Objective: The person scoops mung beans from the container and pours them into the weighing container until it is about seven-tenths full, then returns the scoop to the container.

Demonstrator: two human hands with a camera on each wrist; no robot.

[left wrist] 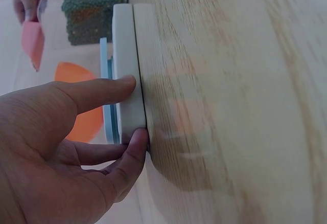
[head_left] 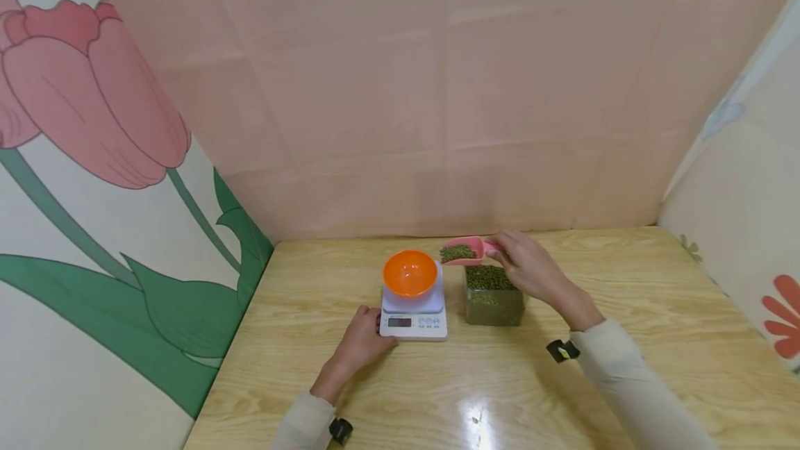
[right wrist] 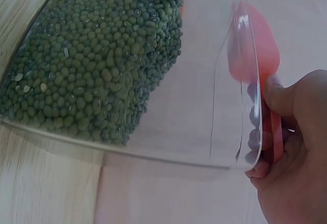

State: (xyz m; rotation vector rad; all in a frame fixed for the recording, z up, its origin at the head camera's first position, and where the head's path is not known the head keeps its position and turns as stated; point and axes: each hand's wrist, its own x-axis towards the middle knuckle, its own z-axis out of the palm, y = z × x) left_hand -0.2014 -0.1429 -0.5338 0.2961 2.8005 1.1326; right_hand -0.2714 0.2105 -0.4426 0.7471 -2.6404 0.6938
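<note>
My right hand [head_left: 528,266] grips the handle of a pink scoop [head_left: 476,244] heaped with green mung beans [head_left: 458,252]. The scoop is held above the table, level with the back rim of a clear container [head_left: 494,311] and just right of an orange bowl [head_left: 409,273]. That bowl sits on a white kitchen scale [head_left: 431,332], whose display is too small to read. At the scale's front left corner, my left hand [head_left: 362,339] holds on, thumb along the front edge [left wrist: 130,50] and fingers curled at the side. More mung beans [right wrist: 97,55] lie inside the container.
The container stands close to the scale's right side on a wooden table [head_left: 300,297]. Behind the table rises a pink covered wall [head_left: 350,89], with a tulip-painted wall [head_left: 94,89] at the left and a pale wall [head_left: 737,214] at the right.
</note>
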